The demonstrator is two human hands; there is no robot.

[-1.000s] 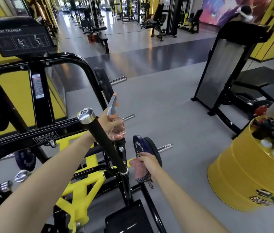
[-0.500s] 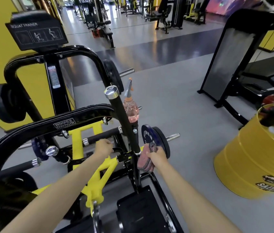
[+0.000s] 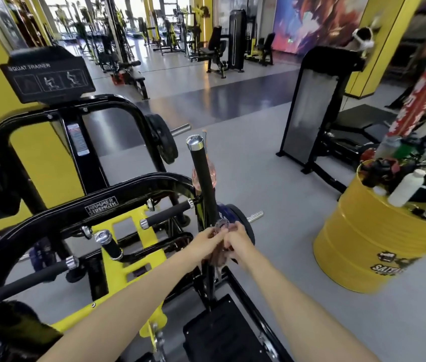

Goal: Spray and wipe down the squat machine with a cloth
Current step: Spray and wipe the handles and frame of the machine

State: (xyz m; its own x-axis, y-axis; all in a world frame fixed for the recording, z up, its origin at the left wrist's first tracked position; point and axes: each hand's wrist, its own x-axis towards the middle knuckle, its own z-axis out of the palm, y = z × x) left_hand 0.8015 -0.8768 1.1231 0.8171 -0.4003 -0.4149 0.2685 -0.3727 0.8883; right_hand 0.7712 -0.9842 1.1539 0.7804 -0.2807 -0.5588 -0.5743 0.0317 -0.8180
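Note:
The squat machine (image 3: 102,205) has a black frame with yellow plates and fills the left and centre. An upright black handle (image 3: 202,178) with a chrome cap rises in the middle. A pink spray bottle (image 3: 212,171) sits on the machine behind that handle, half hidden by it. My left hand (image 3: 205,241) and my right hand (image 3: 236,244) meet at the handle's base. Both pinch a checked reddish cloth (image 3: 221,226), which bunches between them and hangs below.
A yellow drum (image 3: 363,244) full of bottles and supplies stands on the floor to the right. Behind it is a black padded machine (image 3: 308,105). A weight plate (image 3: 244,223) sits on a peg just past my hands. The black footplate (image 3: 219,330) lies below.
My left hand let go of the spray bottle, leaving it on the machine, dropped to the frame, then moved right to join my right hand on the cloth.

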